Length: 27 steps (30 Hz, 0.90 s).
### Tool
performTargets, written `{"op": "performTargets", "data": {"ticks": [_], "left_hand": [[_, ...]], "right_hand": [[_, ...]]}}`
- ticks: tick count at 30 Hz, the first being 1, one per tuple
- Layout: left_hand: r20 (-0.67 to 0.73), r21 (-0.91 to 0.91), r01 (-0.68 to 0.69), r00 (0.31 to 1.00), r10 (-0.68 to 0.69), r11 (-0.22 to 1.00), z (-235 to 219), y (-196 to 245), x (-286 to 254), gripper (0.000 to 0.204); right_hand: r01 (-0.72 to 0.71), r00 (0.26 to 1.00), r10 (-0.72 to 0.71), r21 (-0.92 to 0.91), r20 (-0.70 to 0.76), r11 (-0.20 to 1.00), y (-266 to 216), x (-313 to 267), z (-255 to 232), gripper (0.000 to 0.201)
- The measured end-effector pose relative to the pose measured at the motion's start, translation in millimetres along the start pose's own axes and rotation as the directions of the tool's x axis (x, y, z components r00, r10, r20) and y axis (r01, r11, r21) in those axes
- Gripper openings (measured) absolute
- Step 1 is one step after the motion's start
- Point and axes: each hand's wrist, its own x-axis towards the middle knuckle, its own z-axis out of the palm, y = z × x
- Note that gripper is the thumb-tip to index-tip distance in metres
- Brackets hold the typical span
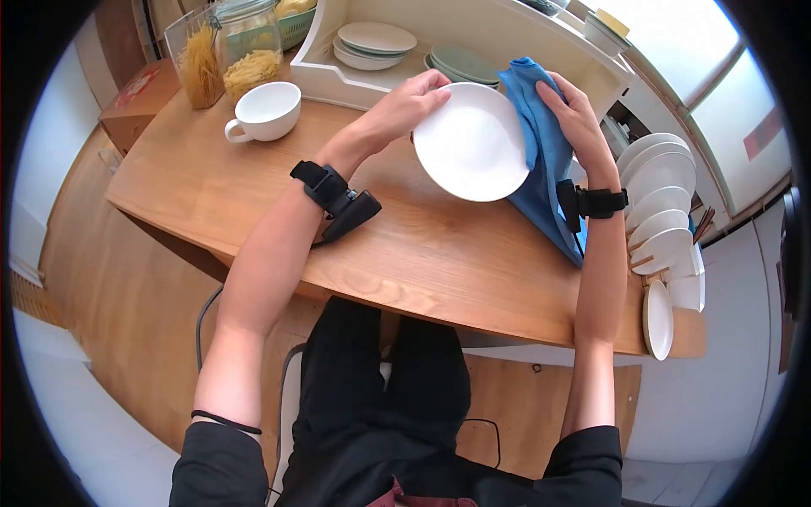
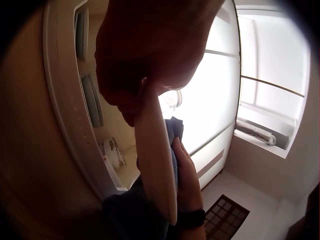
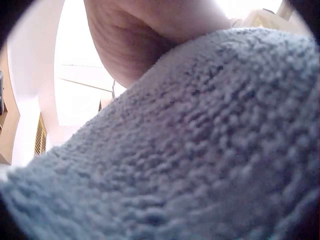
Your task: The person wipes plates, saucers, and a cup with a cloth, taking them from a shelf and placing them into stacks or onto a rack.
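Observation:
A white plate (image 1: 471, 142) is held up above the wooden table, its flat face toward the head camera. The left hand (image 1: 408, 103) pinches its upper left rim; in the left wrist view that hand (image 2: 150, 50) grips the plate (image 2: 156, 150), seen nearly edge-on. At the plate's right edge the right hand (image 1: 574, 120) holds a blue cloth (image 1: 541, 127), thumb in front, other fingers hidden. The cloth hangs down toward the table. In the right wrist view the cloth (image 3: 190, 135) fills most of the picture, with part of the right hand (image 3: 145, 35) above it.
A white cup (image 1: 269, 111) stands on the table (image 1: 405, 253) at the left, near jars of pasta (image 1: 251, 72). Behind, a cream shelf (image 1: 325, 83) holds stacked dishes (image 1: 372, 46). Several plates (image 1: 661, 173) stand in a rack at the right, and another plate (image 1: 658, 319) leans at the table's edge.

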Motion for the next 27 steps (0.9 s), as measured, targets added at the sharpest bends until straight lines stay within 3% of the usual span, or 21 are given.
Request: {"op": "performTargets", "data": {"ticks": [2,4,7,14,16,18,20,21,23,24,26,27], "left_hand": [[-0.042,-0.046,-0.045,0.998,0.043,0.998,1.2,-1.1,2.2,0.027],[-0.049,-0.038,-0.117,0.992,0.115,0.992,0.3,-3.0,3.1,0.025],[-0.031,-0.071,-0.109,0.994,0.107,0.992,-0.8,-5.5,1.9,0.024],[-0.096,-0.105,-0.110,0.990,0.100,0.988,-4.3,-8.0,3.5,0.023],[-0.127,-0.133,-0.109,0.988,0.092,0.985,-4.8,-6.5,4.9,0.023],[-0.298,-0.174,-0.080,0.954,0.025,0.981,-6.6,-6.5,3.4,0.024],[-0.339,-0.211,-0.100,0.940,0.023,0.972,-10.5,-7.5,5.2,0.026],[-0.377,-0.251,-0.109,0.926,0.006,0.962,-11.6,-8.3,5.3,0.026],[-0.418,-0.281,-0.128,0.909,-0.001,0.951,-13.6,-7.9,6.7,0.027],[-0.447,-0.294,-0.167,0.894,0.019,0.941,-11.7,-5.9,8.1,0.026],[-0.475,-0.310,-0.204,0.879,0.034,0.929,-9.5,-5.6,9.3,0.026],[-0.424,-0.322,-0.196,0.905,0.045,0.926,-8.2,-3.9,7.2,0.025]], "right_hand": [[-0.008,1.000,0.007,0.028,0.018,1.000,0.9,0.1,7.7,0.039],[0.012,0.985,-0.031,0.112,0.169,0.994,-1.8,-2.1,18.3,0.039],[0.074,0.960,-0.091,0.075,0.264,0.994,-10.7,-8.3,27.5,0.039],[0.088,0.968,-0.105,0.081,0.229,0.993,-10.1,-7.8,29.0,0.037],[0.203,0.964,-0.192,-0.047,0.182,0.978,-11.6,-6.5,18.9,0.037],[0.194,0.971,-0.180,-0.080,0.154,0.978,1.5,-1.6,-2.9,0.039],[0.153,0.987,-0.155,-0.059,-0.030,0.986,2.0,-0.3,-25.2,0.042],[0.157,0.987,-0.159,-0.059,-0.024,0.986,5.3,-0.5,-36.3,0.042],[0.037,0.969,-0.031,0.022,-0.244,0.999,8.0,0.8,-53.9,0.045],[0.046,0.968,-0.039,0.022,-0.246,0.999,4.8,0.6,-56.8,0.045],[-0.024,0.907,-0.028,-0.118,-0.419,0.993,2.1,-2.7,-62.1,0.049],[0.027,0.918,-0.110,-0.217,-0.380,0.976,-1.3,-0.9,-65.0,0.049]]}}
